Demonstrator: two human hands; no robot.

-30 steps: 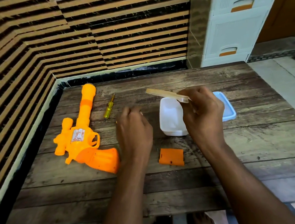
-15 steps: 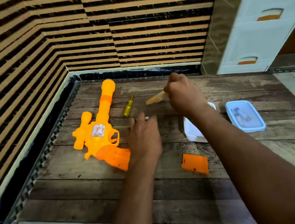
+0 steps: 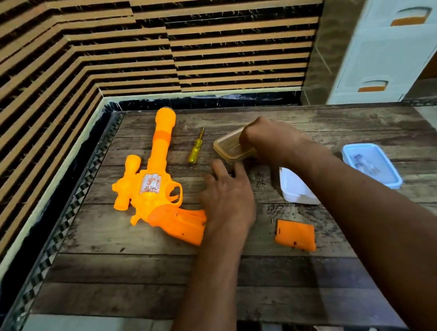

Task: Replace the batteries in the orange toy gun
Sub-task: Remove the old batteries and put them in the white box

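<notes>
The orange toy gun [image 3: 157, 188] lies on its side at the left of the wooden table [image 3: 142, 269], barrel pointing away from me. Its grip shows an open recess. The loose orange battery cover [image 3: 295, 235] lies flat nearer to me, to the right of the grip. My left hand [image 3: 228, 199] rests on the table right beside the grip, fingers curled down; whether it holds anything is hidden. My right hand [image 3: 266, 138] grips the right edge of a translucent beige lid [image 3: 230, 146], low over the table behind my left hand.
A yellow screwdriver [image 3: 196, 149] lies between the gun barrel and the beige lid. A white open container [image 3: 295, 189] sits under my right forearm, and a box with a pale blue lid [image 3: 371, 164] stands right of it. A white drawer cabinet [image 3: 389, 50] stands beyond the table's right corner.
My right hand carried the beige lid from above the white container leftward and down near the screwdriver. My view swung right to left. My left hand stayed beside the gun grip.
</notes>
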